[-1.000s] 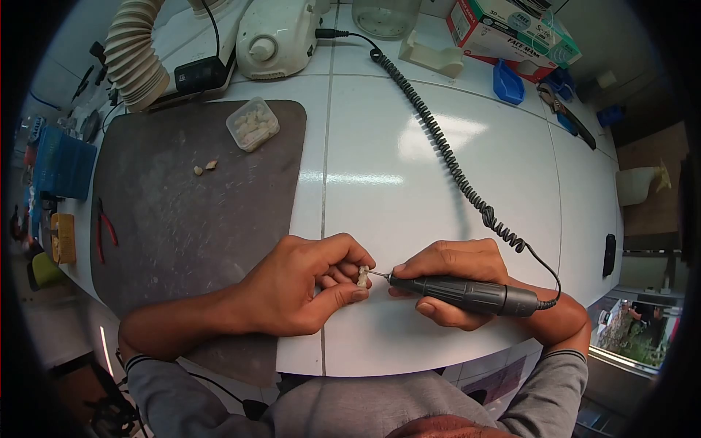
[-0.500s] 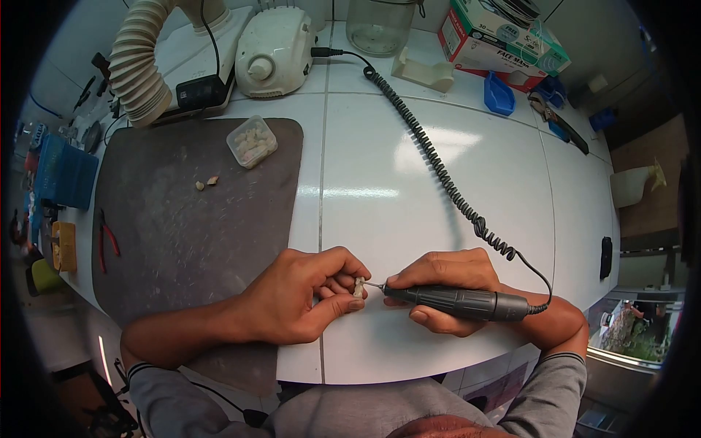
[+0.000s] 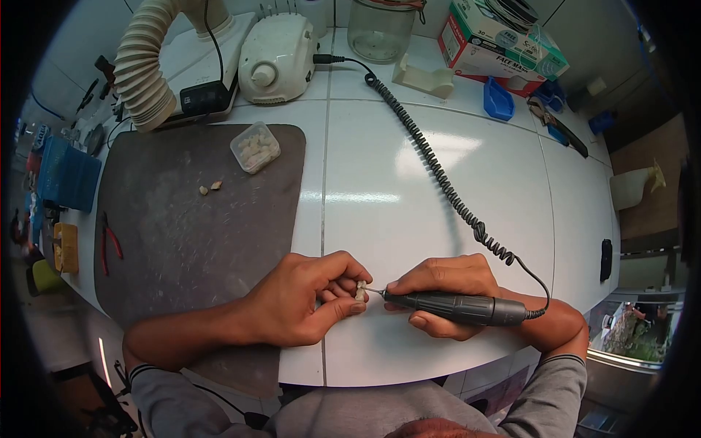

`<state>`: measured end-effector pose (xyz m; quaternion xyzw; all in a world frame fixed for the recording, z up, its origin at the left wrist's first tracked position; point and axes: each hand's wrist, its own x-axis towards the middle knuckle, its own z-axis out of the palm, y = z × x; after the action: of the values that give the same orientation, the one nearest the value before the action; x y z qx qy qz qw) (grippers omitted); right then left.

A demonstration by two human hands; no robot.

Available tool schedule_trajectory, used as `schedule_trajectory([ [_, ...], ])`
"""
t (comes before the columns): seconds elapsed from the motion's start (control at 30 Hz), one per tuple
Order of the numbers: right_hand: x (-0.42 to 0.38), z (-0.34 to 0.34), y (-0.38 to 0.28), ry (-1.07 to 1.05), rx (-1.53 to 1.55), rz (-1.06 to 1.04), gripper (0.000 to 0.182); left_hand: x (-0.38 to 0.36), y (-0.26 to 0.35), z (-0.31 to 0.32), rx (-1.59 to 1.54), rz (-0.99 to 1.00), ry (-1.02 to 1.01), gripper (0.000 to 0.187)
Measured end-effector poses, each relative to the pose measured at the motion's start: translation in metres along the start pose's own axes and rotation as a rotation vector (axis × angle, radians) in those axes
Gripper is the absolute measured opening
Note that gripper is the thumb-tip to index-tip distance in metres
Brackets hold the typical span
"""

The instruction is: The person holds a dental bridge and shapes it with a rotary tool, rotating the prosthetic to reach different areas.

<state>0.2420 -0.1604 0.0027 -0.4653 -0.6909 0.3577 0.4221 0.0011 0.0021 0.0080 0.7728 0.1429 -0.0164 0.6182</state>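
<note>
Between the thumb and fingers of my left hand [image 3: 310, 298] is a small pale, whitish piece [image 3: 361, 290], partly covered by the fingertips; I cannot make out its kind. My right hand [image 3: 449, 281] wraps round a black rotary tool handpiece [image 3: 460, 307], held like a pen with its thin metal bit [image 3: 374, 290] pointing left. The bit's tip meets the pale piece or lies right beside it. From the handpiece's back end a coiled black cord [image 3: 438, 171] runs up to a white control unit [image 3: 277, 62].
On the dark mat [image 3: 182, 241] stand a clear tub of pale pieces [image 3: 255, 148], two loose bits [image 3: 210, 187] and red-handled pliers [image 3: 111, 244]. A ribbed hose [image 3: 142, 69] hangs at the back left. Behind are a glass jar [image 3: 381, 33], a face mask box [image 3: 504, 47] and a blue scoop [image 3: 499, 98].
The whole view has shifted slightly, with the table things a little lower. The pale piece appears slightly turned in my left fingers; both grips stay the same.
</note>
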Motion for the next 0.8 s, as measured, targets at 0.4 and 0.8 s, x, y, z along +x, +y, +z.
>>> schedule_trajectory([
  [0.4,-0.0008,-0.0003,0.0019,0.015,0.031,0.012,0.037,-0.0001,-0.0014,0.0007,-0.021,0.007,0.007,0.032],
  [0.8,-0.0003,-0.0005,0.0011,0.007,0.026,0.014,0.037,0.0007,0.0008,0.0024,-0.032,0.024,0.03,0.032],
])
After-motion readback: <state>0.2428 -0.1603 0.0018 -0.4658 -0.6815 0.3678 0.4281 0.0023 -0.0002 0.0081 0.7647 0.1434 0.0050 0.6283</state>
